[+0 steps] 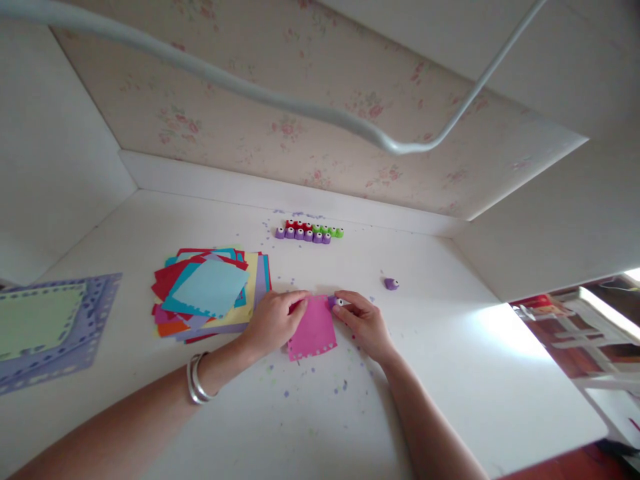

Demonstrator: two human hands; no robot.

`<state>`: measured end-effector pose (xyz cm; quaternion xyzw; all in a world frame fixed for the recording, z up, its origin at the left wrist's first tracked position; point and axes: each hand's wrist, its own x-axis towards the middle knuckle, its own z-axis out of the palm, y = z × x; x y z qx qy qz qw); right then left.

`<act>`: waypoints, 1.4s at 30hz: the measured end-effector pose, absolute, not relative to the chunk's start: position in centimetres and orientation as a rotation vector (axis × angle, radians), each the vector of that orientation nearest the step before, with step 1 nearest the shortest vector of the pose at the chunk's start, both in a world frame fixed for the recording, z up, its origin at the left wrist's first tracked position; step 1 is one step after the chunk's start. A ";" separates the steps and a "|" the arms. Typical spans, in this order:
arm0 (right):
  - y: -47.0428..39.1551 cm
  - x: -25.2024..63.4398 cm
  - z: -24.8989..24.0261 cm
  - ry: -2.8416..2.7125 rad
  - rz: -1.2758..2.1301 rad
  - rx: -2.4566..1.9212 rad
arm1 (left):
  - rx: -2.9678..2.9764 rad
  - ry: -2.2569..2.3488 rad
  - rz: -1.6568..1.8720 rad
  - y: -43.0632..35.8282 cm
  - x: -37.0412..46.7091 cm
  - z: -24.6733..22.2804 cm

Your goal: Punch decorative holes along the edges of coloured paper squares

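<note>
A pink paper sheet [314,330] with small holes punched along its near edge lies on the white desk between my hands. My left hand [277,320] pinches the sheet's upper left part between thumb and fingers. At the sheet's upper right corner, my right hand [365,323] grips a small purple punch [335,303] with a white and black top. Another purple punch [391,284] sits alone farther right. Behind the sheet stand rows of small punches: purple ones [300,235] in front, red ones [299,225] and green ones [333,231] behind.
A pile of coloured paper [210,287] lies left of my left hand. Larger purple sheets [103,313] with a pale green sheet [45,317] on top are at the far left. Punched paper bits dot the desk [450,387]. A white cable [300,107] hangs across the top.
</note>
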<state>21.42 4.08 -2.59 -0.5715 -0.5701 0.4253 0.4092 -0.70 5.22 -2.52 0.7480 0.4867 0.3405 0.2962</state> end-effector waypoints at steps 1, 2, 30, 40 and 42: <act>4.1 21.4 -2.6 -1.439 1.069 -1.438 | 1.990 1.295 0.905 5.2 -0.7 -2.5; 4.1 21.4 -2.6 -1.444 1.066 -1.433 | 1.989 1.296 0.906 5.2 -0.7 -2.5; 3.9 21.1 -2.2 -1.549 0.976 -1.374 | 2.078 1.354 0.876 4.9 -0.6 -2.7; 3.7 20.7 -2.0 -1.584 0.956 -1.305 | 1.983 1.292 0.881 5.2 -0.6 -2.2; 3.6 20.7 -2.0 -1.597 0.953 -1.300 | 1.942 1.306 0.893 5.2 -0.6 -2.1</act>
